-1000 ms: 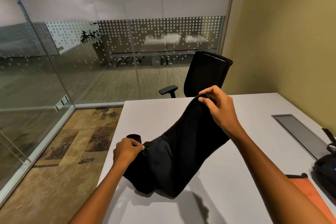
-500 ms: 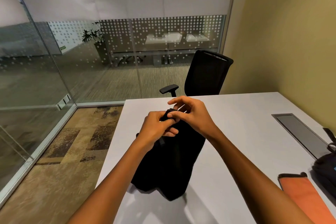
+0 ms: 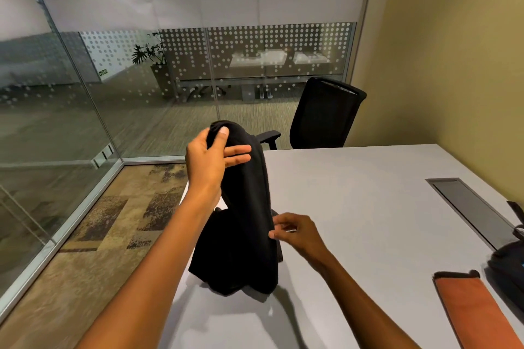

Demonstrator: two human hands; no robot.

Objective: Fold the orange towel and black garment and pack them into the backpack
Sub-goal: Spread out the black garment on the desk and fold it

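Two hands share the black garment (image 3: 243,215), hanging doubled above the table's (image 3: 354,207) 9 o'clock edge: left hand (image 3: 211,160) pinches its top, right hand (image 3: 295,232), fingers loose, touches its side. Lower it flat, edges matched, before creasing.

The backpack (image 3: 507,261) and orange towel (image 3: 479,312) are cut off, seemingly folded.
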